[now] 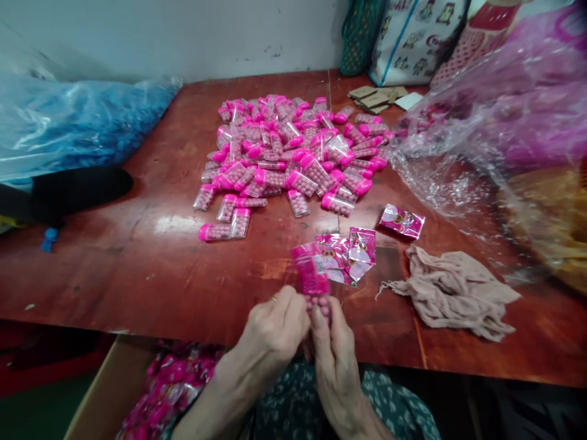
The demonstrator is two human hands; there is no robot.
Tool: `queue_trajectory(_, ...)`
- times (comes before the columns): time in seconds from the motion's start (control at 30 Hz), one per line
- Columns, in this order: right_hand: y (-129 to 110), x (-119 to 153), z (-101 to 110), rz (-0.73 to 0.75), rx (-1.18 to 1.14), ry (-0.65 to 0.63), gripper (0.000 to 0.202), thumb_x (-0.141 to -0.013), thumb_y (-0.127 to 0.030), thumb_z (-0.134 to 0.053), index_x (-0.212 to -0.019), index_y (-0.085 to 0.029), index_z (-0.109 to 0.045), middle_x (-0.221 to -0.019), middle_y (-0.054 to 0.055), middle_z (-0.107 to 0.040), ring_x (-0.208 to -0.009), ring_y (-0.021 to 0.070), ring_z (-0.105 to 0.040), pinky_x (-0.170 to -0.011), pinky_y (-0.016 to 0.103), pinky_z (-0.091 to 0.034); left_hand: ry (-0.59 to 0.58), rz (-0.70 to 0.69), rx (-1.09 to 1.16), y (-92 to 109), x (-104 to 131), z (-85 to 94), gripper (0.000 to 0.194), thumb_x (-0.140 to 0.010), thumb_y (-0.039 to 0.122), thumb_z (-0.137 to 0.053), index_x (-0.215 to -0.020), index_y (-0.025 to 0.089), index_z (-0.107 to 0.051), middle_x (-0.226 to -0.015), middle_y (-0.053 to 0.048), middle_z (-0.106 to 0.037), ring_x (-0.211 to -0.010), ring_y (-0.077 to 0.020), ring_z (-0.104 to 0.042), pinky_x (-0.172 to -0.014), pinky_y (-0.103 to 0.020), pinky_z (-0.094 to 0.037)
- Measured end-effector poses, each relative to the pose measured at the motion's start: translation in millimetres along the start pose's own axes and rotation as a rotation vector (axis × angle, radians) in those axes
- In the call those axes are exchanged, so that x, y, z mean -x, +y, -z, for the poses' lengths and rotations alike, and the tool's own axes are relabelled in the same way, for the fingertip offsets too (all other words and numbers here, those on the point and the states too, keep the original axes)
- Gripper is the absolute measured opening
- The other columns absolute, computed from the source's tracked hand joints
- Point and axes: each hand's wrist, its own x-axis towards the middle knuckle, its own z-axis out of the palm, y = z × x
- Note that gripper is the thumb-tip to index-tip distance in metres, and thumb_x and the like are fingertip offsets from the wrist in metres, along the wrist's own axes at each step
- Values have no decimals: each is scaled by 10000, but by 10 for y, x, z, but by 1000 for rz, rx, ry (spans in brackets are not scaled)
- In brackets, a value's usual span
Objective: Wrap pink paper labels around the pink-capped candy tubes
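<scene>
My right hand (338,360) is closed on a clear container of pink balls (318,305) near the table's front edge. A pink printed wrapper (312,269) covers the container's upper part and looks slightly blurred. Against the container's left side, my left hand (277,327) is closed, its fingertips bunched at the wrapper's lower edge; what they pinch is hidden. Just beyond the hands lie several flat pink wrappers (362,247). Farther back, many clear containers with pink caps (275,143) form a loose pile.
A pink packet stack (402,221) and a crumpled beige cloth (458,293) lie at the right. Plastic bags flank the table (174,275), blue (92,122) at left, pink (518,104) at right. Below the front edge, a cardboard box (103,391) holds pink packets. Cardboard pieces (376,98) lie behind.
</scene>
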Motion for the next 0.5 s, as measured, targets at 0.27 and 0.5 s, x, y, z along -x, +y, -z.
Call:
queue_trajectory(0.27, -105, -25, 24, -157, -344, -193, 241, -924, -403, -373, -844, -194, -461, -612, -53, -405, -458, 64, -333, -394, 175, -283, 295, 898, 1194, -38, 74, -132, 212, -850, 319, -522, -940, 168, -640, -778, -41, -664, -622, -137, -606, -586, -254, -496)
queue_trajectory(0.5, -80, 36, -31, -201, -290, -116, 275, -864, -447, -472, -820, -183, -536, -591, -42, -442, -447, 72, -389, -385, 170, -334, 170, 1213, 1743, 161, -194, -152, 381, -827, 423, -514, -1001, 116, -656, -745, -88, -683, -431, -83, -478, -346, -188, -316)
